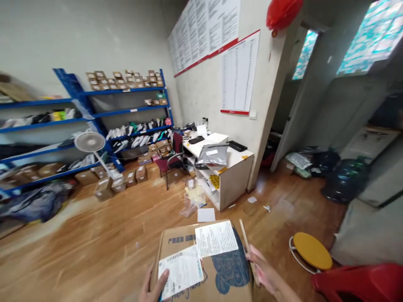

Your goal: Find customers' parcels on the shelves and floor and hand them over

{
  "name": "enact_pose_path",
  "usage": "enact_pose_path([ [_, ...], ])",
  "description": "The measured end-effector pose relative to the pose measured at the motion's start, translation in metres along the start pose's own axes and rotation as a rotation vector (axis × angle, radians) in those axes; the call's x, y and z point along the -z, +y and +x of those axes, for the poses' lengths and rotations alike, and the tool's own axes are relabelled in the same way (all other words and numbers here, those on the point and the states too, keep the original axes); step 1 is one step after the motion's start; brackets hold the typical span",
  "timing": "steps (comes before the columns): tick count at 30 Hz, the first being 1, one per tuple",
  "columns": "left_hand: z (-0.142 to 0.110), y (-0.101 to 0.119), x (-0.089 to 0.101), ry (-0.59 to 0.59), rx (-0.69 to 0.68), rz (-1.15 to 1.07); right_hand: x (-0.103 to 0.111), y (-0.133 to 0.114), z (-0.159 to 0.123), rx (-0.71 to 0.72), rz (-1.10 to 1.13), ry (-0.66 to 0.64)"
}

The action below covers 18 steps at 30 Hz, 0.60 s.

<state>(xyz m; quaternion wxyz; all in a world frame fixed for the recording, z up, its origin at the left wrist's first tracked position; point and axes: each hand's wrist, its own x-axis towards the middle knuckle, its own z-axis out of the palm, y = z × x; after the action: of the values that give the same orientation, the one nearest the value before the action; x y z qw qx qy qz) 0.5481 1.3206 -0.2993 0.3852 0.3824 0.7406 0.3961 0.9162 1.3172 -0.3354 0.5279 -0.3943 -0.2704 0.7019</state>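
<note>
A cardboard box (179,280) with dark blue printing sits low in the view, right in front of me. Two white paper labels (217,239) cover part of its top. My left hand (154,285) is closed on the box's left edge, the thumb lying over the lower label; its other fingers are mostly hidden. At the box's right side my right hand (262,270) is closed around a thin tan strip (243,235), which stands along that side. Whether the strip is a stick or the edge of something flat, I cannot tell.
Ahead stands a white desk (236,167) with a grey plastic parcel (213,155) on it. A maroon chair (171,157), a fan (90,142) and blue shelving (126,111) are farther left. On the right are a yellow stool (312,251), a red object (359,282) and water bottles (348,178). Papers lie on the floor.
</note>
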Motion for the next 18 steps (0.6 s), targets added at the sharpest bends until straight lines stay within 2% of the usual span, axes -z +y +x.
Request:
enact_pose_path([
  [3, 0.089, 0.042, -0.041, -0.041, -0.010, 0.035, 0.012, -0.011, 0.071, 0.014, 0.053, 0.096],
  [6, 0.191, 0.084, -0.081, -0.133, -0.023, 0.064, 0.015, -0.027, 0.154, -0.004, 0.084, 0.213],
  [8, 0.265, 0.119, -0.110, -0.208, -0.026, 0.079, 0.014, -0.042, 0.213, -0.016, 0.098, 0.347],
  [10, 0.341, 0.162, -0.142, -0.299, -0.051, 0.093, 0.011, -0.062, 0.273, 0.002, 0.129, 0.506],
  [13, 0.446, 0.248, -0.198, -0.482, -0.169, 0.157, 0.008, -0.099, 0.359, 0.040, 0.235, 0.655],
  [15, 0.504, 0.315, -0.239, -0.581, -0.306, 0.226, 0.008, -0.126, 0.414, 0.088, 0.316, 0.661],
  [18, 0.574, 0.418, -0.309, -0.675, -0.443, 0.279, 0.015, -0.168, 0.497, 0.221, 0.388, 0.649],
])
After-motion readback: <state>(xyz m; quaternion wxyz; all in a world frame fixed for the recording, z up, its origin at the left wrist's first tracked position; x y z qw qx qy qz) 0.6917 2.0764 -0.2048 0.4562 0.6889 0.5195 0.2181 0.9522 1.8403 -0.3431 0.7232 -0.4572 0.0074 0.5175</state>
